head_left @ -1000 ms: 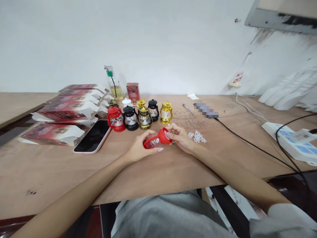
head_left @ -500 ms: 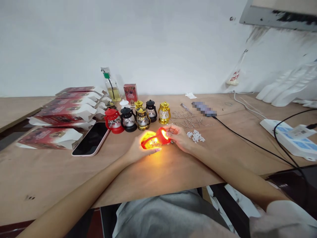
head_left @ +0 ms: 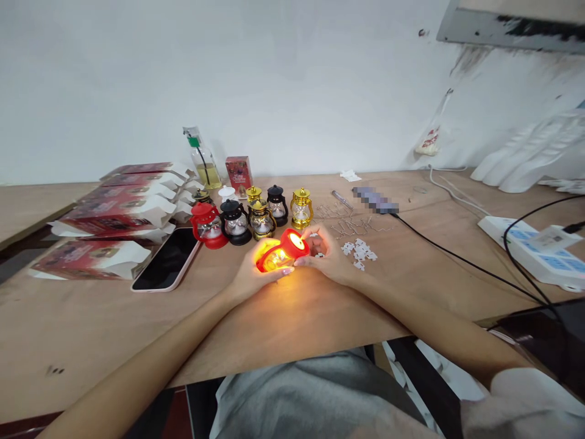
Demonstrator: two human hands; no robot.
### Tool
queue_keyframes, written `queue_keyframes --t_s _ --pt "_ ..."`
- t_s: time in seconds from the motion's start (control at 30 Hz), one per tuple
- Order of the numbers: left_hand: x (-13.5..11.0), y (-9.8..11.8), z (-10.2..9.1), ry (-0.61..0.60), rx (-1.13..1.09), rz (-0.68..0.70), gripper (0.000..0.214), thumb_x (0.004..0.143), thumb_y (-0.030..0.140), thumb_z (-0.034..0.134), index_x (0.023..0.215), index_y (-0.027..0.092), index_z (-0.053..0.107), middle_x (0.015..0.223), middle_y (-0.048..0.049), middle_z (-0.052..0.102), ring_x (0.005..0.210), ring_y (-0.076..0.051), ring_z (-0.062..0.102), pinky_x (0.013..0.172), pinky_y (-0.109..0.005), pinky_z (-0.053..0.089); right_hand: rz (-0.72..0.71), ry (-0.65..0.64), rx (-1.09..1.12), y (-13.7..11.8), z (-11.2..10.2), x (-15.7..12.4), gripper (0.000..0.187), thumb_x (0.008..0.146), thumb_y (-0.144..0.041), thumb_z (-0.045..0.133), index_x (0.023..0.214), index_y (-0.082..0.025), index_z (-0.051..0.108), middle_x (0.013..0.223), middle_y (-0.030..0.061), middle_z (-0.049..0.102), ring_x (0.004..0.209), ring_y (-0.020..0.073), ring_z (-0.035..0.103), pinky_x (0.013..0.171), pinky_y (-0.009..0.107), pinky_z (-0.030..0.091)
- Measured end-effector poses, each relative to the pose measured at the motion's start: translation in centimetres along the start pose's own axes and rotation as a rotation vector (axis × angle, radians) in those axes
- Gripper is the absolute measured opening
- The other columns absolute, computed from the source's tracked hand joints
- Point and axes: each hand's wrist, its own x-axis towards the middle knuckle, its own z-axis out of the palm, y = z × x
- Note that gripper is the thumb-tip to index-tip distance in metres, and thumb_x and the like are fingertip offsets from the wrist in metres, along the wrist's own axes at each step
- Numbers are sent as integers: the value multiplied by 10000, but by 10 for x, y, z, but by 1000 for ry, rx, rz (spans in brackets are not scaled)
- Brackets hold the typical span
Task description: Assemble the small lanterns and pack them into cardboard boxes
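Red miniature lantern [head_left: 286, 251] glows, tilted, near the middle of the table [head_left: 214, 347]. Left hand [head_left: 250, 271] curls partly closed around its clear body; right hand [head_left: 334, 256], loosely curled, holds the base between thumb and finger. Apparently the lit base is being handled; turning it further calls for steady left-hand support.

Red lantern [head_left: 282, 256], glowing orange within, tilted, base raised toward right.

Head-worn view, forward and down
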Motion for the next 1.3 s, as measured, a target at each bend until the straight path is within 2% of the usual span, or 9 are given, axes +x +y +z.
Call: queue_keyframes --t_s 0.17,0.27,0.47,0.57,0.67,0.77,0.9,1.13,1.3 --pt "1 -1 -1 -2 62 82 553 592 396 790 1004 160 505 949 -45 628 819 -182 629 678 -278 536 -27 -25 -21 -4 -2 2 463 611 -392 820 877 -242 473 753 -56 515 613 93 472 547 230 344" --pt "0 2 -1 -11 109 128 499 618 411 771 973 171 516 950 -39 649 853 -190 633 762 -309 533 -58 -50 -16 -8 -3 3 458 604 -378 827 864 -235 477 851 -37 520 633 86 472 551 230 357" --pt "0 3 -3 29 170 138 534 629 430 760 1025 169 514 979 -46 652 898 -199 621 812 -331 518 -44 -115 10 -15 -11 8 452 604 -390 822 884 -232 504 906 -11 543 689 101 502 599 244 413" --pt "0 3 -4 79 184 164 528 628 414 766 1021 170 512 990 -42 643 922 -199 613 832 -323 509 -33 -7 -3 -14 -24 16 439 656 -421 774 959 -232 518 933 10 587 723 117 535 633 262 436" --pt "0 6 -4 116 178 180 492 634 406 762 990 178 510 1004 -32 633 939 -197 610 840 -309 506 -13 204 -188 -6 -42 25 324 697 -419 722 876 -199 566 881 23 617 727 131 543 679 287 437" --pt "0 8 -4 127 160 164 486 637 414 761 982 185 506 997 -27 634 936 -201 615 838 -311 509 44 312 -506 6 -59 31 192 722 -354 688 759 -181 614 807 22 635 694 141 539 682 301 419" --pt "1 8 -3 129 157 157 498 631 430 763 983 185 509 981 -26 637 926 -204 619 831 -313 511 73 297 -792 16 -70 34 98 752 -273 663 726 -180 680 808 40 674 746 166 562 709 304 408" --pt "1 7 -4 119 166 158 503 627 439 762 980 183 512 984 -31 631 916 -204 613 828 -316 506 55 280 -927 25 -75 35 100 762 -270 678 744 -187 730 812 58 691 782 190 582 744 312 418" --pt "1 6 -4 101 176 147 493 626 431 759 969 177 512 973 -33 625 903 -201 611 824 -317 503 72 243 -1002 34 -77 37 165 799 -321 655 844 -192 747 871 82 682 806 205 576 754 329 410"
